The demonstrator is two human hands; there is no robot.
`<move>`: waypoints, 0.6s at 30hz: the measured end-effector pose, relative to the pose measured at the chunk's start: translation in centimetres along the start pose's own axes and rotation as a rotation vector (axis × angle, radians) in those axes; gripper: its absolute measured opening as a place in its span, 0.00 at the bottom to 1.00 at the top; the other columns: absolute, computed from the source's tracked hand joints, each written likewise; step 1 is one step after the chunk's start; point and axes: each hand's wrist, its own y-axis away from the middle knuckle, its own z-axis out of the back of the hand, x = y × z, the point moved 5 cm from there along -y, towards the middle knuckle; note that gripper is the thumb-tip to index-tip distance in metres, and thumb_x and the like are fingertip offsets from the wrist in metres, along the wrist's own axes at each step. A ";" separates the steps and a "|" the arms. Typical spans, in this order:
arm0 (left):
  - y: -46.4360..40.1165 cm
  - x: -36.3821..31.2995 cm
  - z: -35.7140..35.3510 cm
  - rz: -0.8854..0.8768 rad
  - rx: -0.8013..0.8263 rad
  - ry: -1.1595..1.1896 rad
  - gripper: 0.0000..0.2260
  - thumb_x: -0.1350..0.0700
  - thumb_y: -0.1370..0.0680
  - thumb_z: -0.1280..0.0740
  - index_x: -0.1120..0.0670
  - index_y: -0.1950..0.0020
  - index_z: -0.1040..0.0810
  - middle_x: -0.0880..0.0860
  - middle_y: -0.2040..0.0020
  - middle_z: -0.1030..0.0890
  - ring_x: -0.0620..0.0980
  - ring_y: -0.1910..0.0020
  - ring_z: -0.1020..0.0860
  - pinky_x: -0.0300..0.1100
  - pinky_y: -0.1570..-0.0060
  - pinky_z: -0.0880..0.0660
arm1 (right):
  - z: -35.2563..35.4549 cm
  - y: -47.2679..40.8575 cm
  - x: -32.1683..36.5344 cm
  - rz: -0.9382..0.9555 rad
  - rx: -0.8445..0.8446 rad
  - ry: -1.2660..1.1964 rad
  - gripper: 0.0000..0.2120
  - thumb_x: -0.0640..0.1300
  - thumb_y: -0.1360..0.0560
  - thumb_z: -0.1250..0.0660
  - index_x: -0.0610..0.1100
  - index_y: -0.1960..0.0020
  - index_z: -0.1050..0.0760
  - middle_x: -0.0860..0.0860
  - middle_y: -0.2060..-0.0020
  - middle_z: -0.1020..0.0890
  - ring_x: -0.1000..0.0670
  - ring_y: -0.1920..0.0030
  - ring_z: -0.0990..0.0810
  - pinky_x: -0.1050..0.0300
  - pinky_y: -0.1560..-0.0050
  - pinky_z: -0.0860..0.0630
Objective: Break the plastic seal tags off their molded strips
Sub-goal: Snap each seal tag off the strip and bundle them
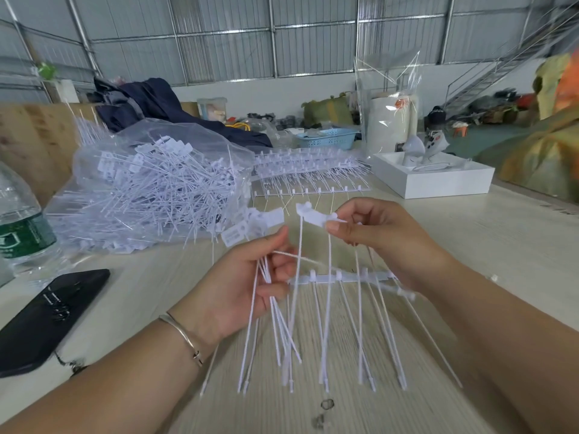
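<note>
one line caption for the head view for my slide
Right hand pinches a seal tag above its molded strip; left hand holds loose tags.

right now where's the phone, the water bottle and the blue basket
phone (50,314), head view, middle of its dark back
water bottle (23,233), head view, on its green label
blue basket (327,140), head view, on its front wall

view: head camera, the only one
faces: forward and down
near: close above the hands (313,261), worktop (470,252) beyond them
</note>
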 end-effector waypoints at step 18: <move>-0.2 0.2 1.1 0.036 -0.217 -0.093 0.11 0.50 0.27 0.34 0.58 0.55 0.24 0.50 0.72 0.30 0.40 0.82 0.38 0.30 0.87 0.44 | -0.1 0.1 -0.4 -0.003 0.055 0.170 0.04 0.30 0.30 0.29 0.38 0.59 0.19 0.38 0.64 0.19 0.45 0.62 0.25 0.52 0.55 0.30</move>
